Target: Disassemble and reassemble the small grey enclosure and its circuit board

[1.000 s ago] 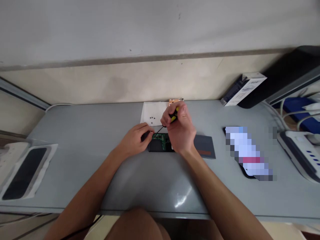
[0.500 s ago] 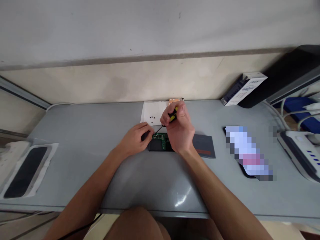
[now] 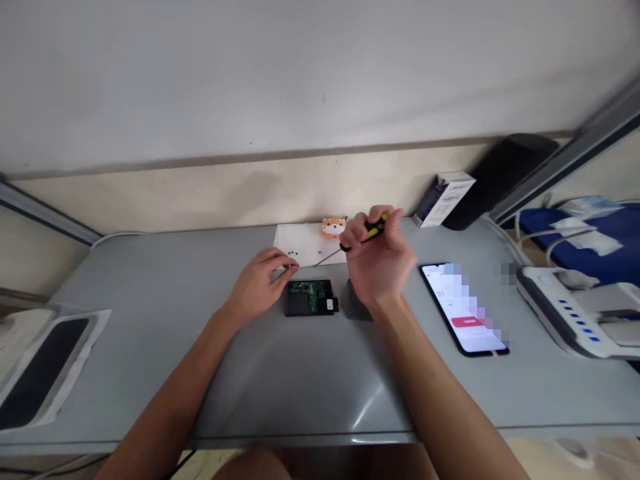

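Against pale wall [image 3: 200,200], grey desk [image 3: 165,280] — right hand [image 3: 379,260] wrapped round screwdriver [image 3: 376,229]; left hand [image 3: 257,283] pinched, contents unclear.

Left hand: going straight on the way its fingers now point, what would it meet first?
Probably the screwdriver tip, just ahead of the left hand, with the white paper close alongside that line. Depth is unclear from this single view.

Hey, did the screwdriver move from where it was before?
Yes. Against the white paper, the screwdriver has shifted right, its tip going from the green circuit board to the paper's near edge.
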A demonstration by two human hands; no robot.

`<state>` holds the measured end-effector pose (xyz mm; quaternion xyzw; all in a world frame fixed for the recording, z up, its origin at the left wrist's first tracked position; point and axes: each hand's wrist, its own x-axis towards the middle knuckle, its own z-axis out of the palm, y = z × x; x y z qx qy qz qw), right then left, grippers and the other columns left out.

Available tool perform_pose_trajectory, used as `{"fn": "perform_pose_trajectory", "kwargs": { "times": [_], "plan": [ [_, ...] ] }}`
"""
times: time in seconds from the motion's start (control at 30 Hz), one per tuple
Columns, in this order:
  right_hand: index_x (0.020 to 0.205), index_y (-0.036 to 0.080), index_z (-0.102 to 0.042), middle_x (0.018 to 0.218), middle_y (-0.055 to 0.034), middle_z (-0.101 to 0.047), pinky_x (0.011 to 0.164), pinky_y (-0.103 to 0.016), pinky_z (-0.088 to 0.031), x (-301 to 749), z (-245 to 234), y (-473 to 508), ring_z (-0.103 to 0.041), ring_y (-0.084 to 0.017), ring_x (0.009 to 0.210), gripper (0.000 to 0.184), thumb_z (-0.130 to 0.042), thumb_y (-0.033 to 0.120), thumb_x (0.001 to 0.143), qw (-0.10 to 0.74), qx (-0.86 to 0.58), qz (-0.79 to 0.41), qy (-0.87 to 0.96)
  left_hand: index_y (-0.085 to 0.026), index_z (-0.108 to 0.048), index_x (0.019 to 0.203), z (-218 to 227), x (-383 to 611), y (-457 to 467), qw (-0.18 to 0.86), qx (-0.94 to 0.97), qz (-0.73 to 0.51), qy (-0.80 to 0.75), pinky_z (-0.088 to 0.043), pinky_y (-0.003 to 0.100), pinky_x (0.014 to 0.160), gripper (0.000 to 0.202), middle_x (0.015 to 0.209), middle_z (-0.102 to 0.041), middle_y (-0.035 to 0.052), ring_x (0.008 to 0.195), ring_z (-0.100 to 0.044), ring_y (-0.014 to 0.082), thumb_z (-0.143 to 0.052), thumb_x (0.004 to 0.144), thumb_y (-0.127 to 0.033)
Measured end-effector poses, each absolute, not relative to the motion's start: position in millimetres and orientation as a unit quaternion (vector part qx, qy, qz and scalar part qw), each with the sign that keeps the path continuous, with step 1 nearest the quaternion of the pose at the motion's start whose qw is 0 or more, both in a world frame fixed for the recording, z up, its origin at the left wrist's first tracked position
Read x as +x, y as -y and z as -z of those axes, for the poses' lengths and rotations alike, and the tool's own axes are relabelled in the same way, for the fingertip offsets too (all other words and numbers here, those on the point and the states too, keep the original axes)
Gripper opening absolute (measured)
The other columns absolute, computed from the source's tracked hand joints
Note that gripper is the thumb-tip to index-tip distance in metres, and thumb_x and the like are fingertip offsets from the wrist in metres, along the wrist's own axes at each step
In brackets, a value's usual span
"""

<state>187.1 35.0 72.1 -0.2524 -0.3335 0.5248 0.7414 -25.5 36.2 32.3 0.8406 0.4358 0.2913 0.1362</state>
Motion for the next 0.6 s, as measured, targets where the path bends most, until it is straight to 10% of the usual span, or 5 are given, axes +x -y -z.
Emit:
{"fn": "perform_pose_trajectory", "kwargs": {
  "times": [0.6],
  "plan": [
    [0.078,0.027,-0.043,0.062,0.0067,-0.032,0.053,-0.029,-0.039,246.0,-67.8,-55.3,-0.036,-0.012,0.052,0.055,-0.056,0.078,0.09,0.794,-0.247,-0.476,0.286,-0.022,-0.079,0.099,-41.6,36.8,-111.7,0.097,0.912,-0.075,-0.391,-0.053,0.042,0.095,0.016,0.119,-0.077,0.0085,0.11,-0.07,0.0287,-0.064,0.1,-0.028]
  ]
}}
